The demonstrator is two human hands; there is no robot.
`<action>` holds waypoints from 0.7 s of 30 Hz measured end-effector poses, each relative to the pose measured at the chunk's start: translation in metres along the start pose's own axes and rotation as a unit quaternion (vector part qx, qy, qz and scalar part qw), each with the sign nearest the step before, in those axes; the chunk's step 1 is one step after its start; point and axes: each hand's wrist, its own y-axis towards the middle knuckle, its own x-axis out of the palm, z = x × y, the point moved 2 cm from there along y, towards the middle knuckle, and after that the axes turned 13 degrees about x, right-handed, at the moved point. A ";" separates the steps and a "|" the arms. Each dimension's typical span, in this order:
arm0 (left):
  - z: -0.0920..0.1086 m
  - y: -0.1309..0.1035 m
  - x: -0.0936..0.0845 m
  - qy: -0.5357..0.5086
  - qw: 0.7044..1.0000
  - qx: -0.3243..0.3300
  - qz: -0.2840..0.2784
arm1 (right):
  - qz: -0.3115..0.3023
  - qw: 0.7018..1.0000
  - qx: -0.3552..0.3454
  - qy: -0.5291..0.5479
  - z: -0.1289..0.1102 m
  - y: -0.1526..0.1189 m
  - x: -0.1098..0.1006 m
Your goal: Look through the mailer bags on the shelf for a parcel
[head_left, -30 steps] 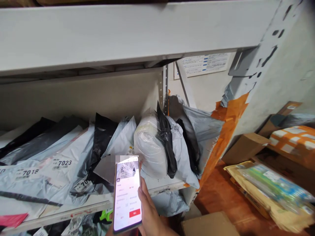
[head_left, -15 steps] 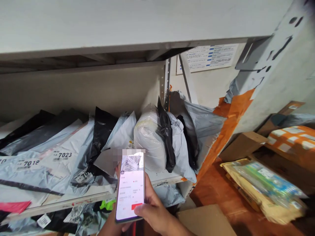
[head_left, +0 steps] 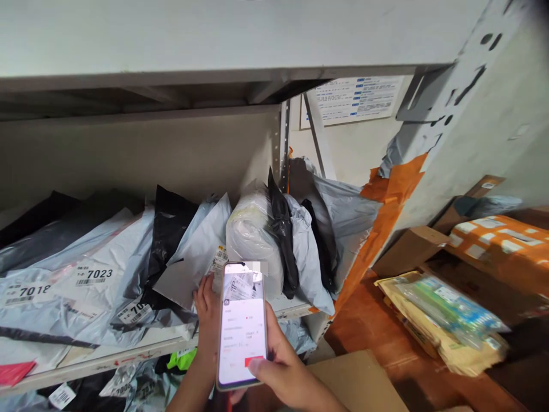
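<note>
You hold the slim white-screened smartphone [head_left: 241,325] upright low in front of you, between both hands. Your right hand [head_left: 286,375] comes in from the lower right, its grip closed on the phone's right edge, with the thumb lying across the lower screen on a red button. Your left hand [head_left: 207,312] rises behind the phone's left edge; whether its fingers curl round the phone or rest on the parcel behind, you cannot tell. The step in hand looks like logging a parcel, since the screen shows a label picture above form fields. The next move seems to call for a firm thumb press while you keep the phone steady.

Just past the phone, the pale grey plastic mailer bag [head_left: 195,252] with a printed label leans on the grey metal shelf [head_left: 141,346]. Beside it stands a bulging clear-wrapped white bundle [head_left: 251,234]. Further left lie flat grey mailers numbered 7023 [head_left: 95,274].
</note>
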 end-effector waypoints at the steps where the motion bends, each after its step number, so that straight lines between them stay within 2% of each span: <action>1: 0.002 0.003 -0.005 0.007 1.000 -0.012 -0.002 | 0.006 1.000 0.003 -0.006 -0.001 -0.005 -0.004; 6: 0.010 0.013 -0.019 -0.001 0.997 -0.063 -0.039 | 0.046 0.998 -0.036 -0.019 -0.005 -0.028 -0.030; 11: 0.005 0.008 -0.018 -0.013 0.999 -0.030 0.001 | 0.028 0.997 -0.074 -0.020 0.001 -0.038 -0.051; 14: 0.003 0.007 -0.019 -0.015 1.000 -0.013 0.019 | 0.019 0.997 -0.077 -0.023 0.005 -0.040 -0.055; 21: 0.001 0.007 -0.019 -0.014 1.000 -0.006 0.023 | 0.035 0.997 -0.064 -0.012 0.006 -0.037 -0.055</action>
